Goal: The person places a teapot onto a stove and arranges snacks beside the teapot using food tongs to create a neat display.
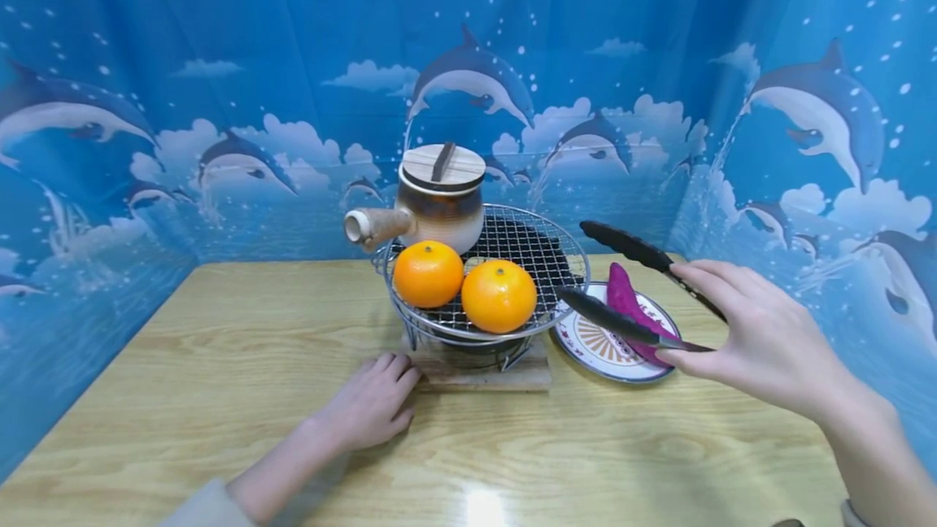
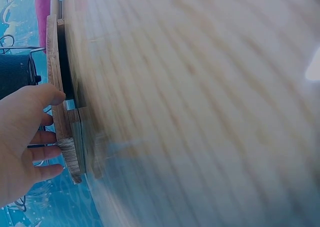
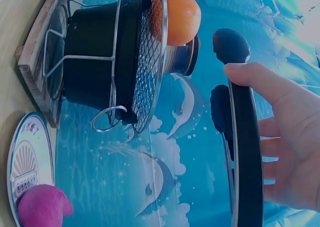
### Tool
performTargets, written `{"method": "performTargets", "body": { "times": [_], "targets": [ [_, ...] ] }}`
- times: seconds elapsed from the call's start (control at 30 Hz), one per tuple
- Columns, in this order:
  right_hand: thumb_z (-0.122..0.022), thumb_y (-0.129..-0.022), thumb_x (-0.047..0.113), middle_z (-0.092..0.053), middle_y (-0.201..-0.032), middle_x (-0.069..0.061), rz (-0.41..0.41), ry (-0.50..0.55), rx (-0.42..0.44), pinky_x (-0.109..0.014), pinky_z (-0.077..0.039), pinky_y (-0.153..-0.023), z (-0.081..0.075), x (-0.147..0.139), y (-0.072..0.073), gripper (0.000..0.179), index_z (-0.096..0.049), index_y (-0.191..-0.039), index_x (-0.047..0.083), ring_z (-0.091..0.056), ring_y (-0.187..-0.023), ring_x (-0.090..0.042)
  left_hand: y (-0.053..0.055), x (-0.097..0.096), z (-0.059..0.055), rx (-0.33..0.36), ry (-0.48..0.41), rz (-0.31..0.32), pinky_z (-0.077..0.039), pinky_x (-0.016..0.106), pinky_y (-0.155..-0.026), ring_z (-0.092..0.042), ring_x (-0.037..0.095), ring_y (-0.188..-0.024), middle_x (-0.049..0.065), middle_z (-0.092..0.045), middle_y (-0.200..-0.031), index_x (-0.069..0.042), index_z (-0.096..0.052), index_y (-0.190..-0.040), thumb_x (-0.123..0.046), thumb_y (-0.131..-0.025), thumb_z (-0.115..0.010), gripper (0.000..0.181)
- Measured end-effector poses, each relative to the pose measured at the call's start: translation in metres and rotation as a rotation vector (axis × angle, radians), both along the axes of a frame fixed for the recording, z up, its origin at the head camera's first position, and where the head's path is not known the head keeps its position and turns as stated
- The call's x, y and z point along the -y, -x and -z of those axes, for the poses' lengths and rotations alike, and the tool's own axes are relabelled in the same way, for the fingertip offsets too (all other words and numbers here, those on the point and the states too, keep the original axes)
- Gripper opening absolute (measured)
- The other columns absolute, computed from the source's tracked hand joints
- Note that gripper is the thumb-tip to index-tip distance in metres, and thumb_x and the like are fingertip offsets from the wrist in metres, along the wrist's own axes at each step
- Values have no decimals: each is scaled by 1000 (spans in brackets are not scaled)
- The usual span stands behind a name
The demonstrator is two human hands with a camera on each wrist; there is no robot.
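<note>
My right hand [image 1: 761,332] holds black-tipped tongs [image 1: 618,320] by their arms, thumb on one and fingers on the other. The tips are spread apart, with nothing between them. Below them a purple sweet potato [image 1: 621,291] lies on a patterned plate [image 1: 586,352]. To the left, two oranges [image 1: 428,275] sit on the round wire grill [image 1: 533,238] beside a clay teapot [image 1: 446,222] with a wooden lid. My left hand [image 1: 369,401] rests on the table, its fingers touching the left end of the wooden board [image 1: 486,374] under the stove.
The black stove [image 3: 100,52] stands in a wire frame on the board, and the grill overhangs it. The teapot's handle [image 1: 376,226] juts left past the grill's rim. A blue dolphin-print curtain [image 1: 293,63] encloses the wood-grain table [image 1: 256,332] at the back and sides.
</note>
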State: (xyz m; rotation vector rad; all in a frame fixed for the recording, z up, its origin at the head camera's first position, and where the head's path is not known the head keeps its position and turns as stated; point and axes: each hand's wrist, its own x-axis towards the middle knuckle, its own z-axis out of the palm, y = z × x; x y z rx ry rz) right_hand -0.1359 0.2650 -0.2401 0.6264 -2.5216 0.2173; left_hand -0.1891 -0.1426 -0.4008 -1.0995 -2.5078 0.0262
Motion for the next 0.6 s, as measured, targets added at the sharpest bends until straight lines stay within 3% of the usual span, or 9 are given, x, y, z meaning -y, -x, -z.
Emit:
{"method": "performTargets", "body": {
  "times": [0.2, 0.6],
  "targets": [
    [-87, -53, 35, -52, -118, -20, 51, 31, 15, -59, -44, -68, 3, -7, -3, 89, -51, -127, 1, -52, -99, -40, 0, 0, 0, 7, 10, -6, -44, 39, -71, -49, 24, -85, 10, -52, -95, -4, -56, -102, -26, -75, -67, 36],
    [-79, -66, 44, -43, -123, -25, 202, 78, 168, -64, -39, -69, 12, -23, 3, 90, -42, -133, -3, -50, -96, -47, -1, -1, -1, 19, 11, -2, -44, 38, -70, -48, 24, -85, 10, -51, -96, -4, -56, -103, -25, -76, -67, 36]
  ]
}}
